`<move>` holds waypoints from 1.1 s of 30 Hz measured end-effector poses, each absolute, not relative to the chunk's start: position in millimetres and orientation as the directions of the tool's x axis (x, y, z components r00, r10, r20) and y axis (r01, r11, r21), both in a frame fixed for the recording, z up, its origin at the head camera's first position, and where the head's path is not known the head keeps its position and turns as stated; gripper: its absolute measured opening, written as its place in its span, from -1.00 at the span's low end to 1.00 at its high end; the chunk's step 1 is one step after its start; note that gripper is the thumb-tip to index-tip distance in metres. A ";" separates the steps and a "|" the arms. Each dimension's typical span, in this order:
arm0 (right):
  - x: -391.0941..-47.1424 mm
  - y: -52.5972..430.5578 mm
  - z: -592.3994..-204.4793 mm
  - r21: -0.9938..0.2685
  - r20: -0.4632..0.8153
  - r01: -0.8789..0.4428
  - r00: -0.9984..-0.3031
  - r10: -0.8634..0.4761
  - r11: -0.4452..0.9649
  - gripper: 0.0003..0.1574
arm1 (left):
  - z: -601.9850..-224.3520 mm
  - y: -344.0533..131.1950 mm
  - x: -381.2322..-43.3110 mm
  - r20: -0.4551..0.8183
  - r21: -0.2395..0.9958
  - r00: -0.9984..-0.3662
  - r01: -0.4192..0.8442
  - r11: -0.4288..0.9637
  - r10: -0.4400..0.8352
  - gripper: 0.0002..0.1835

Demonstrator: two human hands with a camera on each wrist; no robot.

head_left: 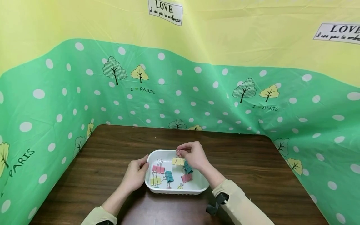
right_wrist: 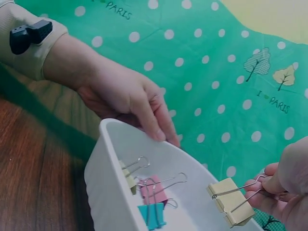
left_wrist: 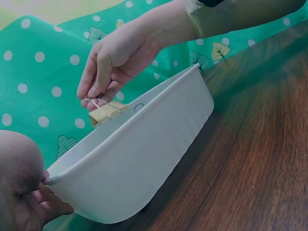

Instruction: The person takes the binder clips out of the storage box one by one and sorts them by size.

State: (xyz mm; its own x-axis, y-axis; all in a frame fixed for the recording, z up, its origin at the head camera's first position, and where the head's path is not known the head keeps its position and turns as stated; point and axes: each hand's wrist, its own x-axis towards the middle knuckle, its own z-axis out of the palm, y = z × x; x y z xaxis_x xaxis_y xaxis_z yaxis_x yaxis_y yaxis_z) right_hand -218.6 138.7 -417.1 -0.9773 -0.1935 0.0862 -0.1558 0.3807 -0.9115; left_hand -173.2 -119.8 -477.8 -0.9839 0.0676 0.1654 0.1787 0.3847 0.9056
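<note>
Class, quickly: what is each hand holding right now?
Left hand: gripping the white tray at its rim.
Right hand: pinching a yellow binder clip by its wire handles.

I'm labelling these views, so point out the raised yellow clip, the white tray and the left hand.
Raised yellow clip point(right_wrist: 230, 201): right wrist view, middle of its body.
White tray point(left_wrist: 142, 159): left wrist view, outer side wall.
Left hand point(head_left: 135, 175): head view, back of the hand.

bright, even light (soft shadows)
</note>
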 end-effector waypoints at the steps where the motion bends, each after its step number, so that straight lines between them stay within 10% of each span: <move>1: -218.5 140.3 -415.4 -0.913 0.087 -0.153 -0.979 -0.186 0.377 -0.83 | -477.5 -119.7 -173.1 0.164 0.906 -0.984 0.178 0.384 0.068 -0.57; 33: -207.8 257.8 -389.8 -0.926 0.125 -0.151 -0.987 -0.097 0.345 -0.78 | -477.3 -119.2 -173.3 0.156 0.909 -0.986 0.169 0.381 0.065 -0.57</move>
State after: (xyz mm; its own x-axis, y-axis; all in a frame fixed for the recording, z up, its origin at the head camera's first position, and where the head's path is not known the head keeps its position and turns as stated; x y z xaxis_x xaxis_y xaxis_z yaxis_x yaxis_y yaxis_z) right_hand -207.8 257.8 -389.8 -0.9875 -0.0966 0.1247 -0.1507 0.3451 -0.9264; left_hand -173.3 -119.2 -477.3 -0.9856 0.0652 0.1561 0.1692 0.3805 0.9092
